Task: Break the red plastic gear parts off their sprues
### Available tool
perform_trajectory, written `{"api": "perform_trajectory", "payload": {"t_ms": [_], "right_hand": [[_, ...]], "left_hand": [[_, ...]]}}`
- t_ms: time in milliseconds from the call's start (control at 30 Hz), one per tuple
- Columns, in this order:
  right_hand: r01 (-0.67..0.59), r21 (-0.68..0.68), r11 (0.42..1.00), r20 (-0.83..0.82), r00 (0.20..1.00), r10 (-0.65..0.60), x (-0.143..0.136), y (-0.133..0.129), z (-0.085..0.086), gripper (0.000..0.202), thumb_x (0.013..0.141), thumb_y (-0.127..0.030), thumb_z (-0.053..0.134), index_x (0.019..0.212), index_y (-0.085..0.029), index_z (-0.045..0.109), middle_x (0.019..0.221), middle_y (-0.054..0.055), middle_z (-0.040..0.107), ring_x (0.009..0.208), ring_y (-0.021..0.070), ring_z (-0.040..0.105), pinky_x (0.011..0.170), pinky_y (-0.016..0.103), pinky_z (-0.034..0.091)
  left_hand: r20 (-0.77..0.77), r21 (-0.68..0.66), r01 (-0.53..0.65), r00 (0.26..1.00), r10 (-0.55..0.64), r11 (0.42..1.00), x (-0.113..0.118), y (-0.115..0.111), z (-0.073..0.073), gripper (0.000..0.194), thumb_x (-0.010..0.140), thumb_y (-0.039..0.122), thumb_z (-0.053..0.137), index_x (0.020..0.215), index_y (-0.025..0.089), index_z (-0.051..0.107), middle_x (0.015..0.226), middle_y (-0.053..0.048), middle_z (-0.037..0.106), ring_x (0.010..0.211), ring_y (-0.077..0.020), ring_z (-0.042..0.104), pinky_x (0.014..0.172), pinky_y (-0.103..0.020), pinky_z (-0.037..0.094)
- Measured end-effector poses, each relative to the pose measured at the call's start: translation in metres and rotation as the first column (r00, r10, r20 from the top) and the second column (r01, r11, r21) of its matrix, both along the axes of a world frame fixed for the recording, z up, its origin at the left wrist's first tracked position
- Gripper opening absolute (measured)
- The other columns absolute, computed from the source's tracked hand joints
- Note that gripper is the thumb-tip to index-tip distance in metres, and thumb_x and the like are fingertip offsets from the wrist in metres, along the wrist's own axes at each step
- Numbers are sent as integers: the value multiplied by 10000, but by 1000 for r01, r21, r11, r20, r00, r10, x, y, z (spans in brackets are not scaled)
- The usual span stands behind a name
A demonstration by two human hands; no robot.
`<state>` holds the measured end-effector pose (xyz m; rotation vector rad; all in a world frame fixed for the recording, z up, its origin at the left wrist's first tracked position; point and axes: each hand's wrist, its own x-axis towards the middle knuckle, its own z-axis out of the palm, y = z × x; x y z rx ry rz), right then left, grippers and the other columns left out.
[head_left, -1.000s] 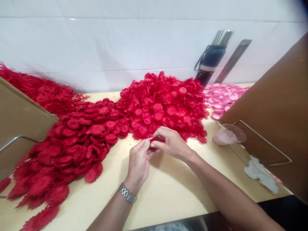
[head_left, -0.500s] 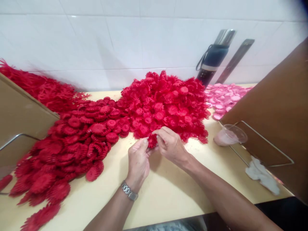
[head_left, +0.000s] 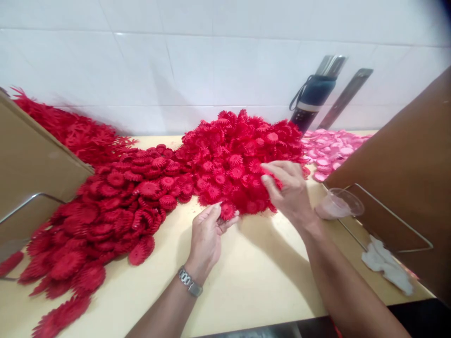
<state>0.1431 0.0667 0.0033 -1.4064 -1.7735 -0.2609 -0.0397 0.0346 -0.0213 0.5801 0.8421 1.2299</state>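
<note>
My left hand [head_left: 207, 232], a metal-banded watch [head_left: 190, 281] on its wrist, pinches a small red layered paper-like flower [head_left: 227, 211] between thumb and fingers. It is just in front of a large heap of red fringed flower pieces [head_left: 236, 162]. Over the right side of that heap is my right hand [head_left: 291, 190], its thumb and fingers closed around a red flower piece [head_left: 274, 177], partly hidden by the fingers. Left of the heap lies a second pile of darker red, thicker fringed discs [head_left: 105, 218], spreading toward the front edge.
Brown boards stand at left [head_left: 38, 155] and right [head_left: 398, 173], with wire supports. Against the tiled wall are a dark blue bottle [head_left: 313, 96], a metal strip [head_left: 347, 98] and pink discs [head_left: 331, 148]. A clear plastic cup [head_left: 338, 204] and crumpled white tissue [head_left: 385, 263] lie at right.
My right hand has left the flower in my left hand and moved right and up onto the heap. The left hand keeps its hold. The view has shifted slightly.
</note>
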Motion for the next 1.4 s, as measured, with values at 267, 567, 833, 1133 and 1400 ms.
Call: {"api": "perform_trajectory", "payload": {"t_ms": [267,567,833,1133,1400], "right_hand": [[-535,-373,758,-425,825,372,-55,-16,-14,46,756,-139,612,746,-170,579,724,-9,548,668,112,529,596,220,434],[-518,-273,811,-414,824,387,-57,-18,-18,238,811,-55,442,898,-163,635,762,35,588,663,126,567,592,232,468],[-169,22,985,-97,981,171,-31,-9,-12,360,739,12,394,915,-180,643,760,52,601,672,158,564,605,264,471],[99,47,994,62,993,-101,11,4,-5,196,816,-196,531,971,-203,650,990,83,627,935,243,533,848,429,388],[-452,-360,816,-222,891,395,-57,-14,-18,71,783,-233,633,814,-169,626,749,27,591,734,158,522,670,273,427]], "left_hand": [[-19,67,17,1000,-15,998,4,-1,-3,157,724,252,641,658,111,622,634,-28,633,659,-129,606,659,-253,499],[-27,64,-31,999,33,997,3,1,-3,131,722,225,633,647,124,598,639,-15,627,726,-151,615,683,-285,515],[-3,34,-82,997,83,996,-1,2,3,148,714,246,637,658,120,584,664,-28,643,725,-164,635,739,-335,514],[-18,4,-34,999,34,999,-2,0,5,172,730,281,629,696,113,612,721,-36,645,692,-142,618,712,-314,509],[-54,91,-8,998,13,996,1,0,1,152,728,230,633,637,110,615,583,11,573,513,-50,466,466,-158,352]]}}
